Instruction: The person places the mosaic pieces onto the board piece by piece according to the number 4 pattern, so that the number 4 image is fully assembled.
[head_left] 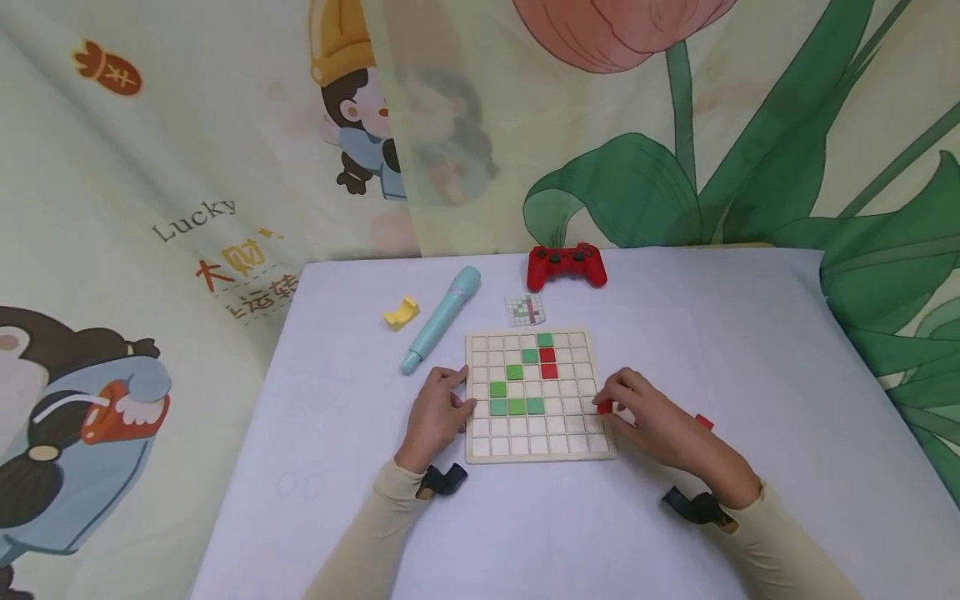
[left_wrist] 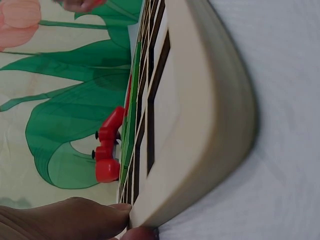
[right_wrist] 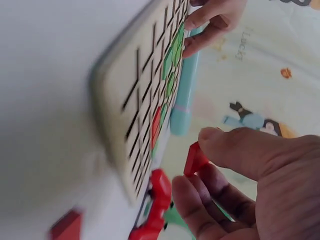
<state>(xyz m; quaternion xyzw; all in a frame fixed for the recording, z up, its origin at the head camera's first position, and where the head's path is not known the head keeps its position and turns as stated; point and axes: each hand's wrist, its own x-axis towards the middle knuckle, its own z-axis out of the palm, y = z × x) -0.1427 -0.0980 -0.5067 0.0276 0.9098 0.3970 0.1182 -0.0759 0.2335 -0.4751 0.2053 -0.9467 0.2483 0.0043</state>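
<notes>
A square wooden grid board (head_left: 540, 448) lies on the white table, with several green tiles (head_left: 514, 372) and two red tiles (head_left: 548, 363) set in its cells. My left hand (head_left: 435, 417) holds the board's left edge, and its thumb (left_wrist: 75, 217) shows there in the left wrist view. Between thumb and fingers, my right hand (head_left: 651, 421) pinches a small red tile (right_wrist: 195, 159) close to the board's right edge. Another red tile (head_left: 703, 422) lies loose on the table beyond that hand, partly covered by it in the head view.
Behind the board lies a small printed grid card (head_left: 525, 310), with a red game controller (head_left: 566, 267) at the table's back edge. A teal microphone-shaped stick (head_left: 441, 320) and a curved yellow piece (head_left: 402, 313) lie back left. A printed curtain (head_left: 247, 133) hangs behind.
</notes>
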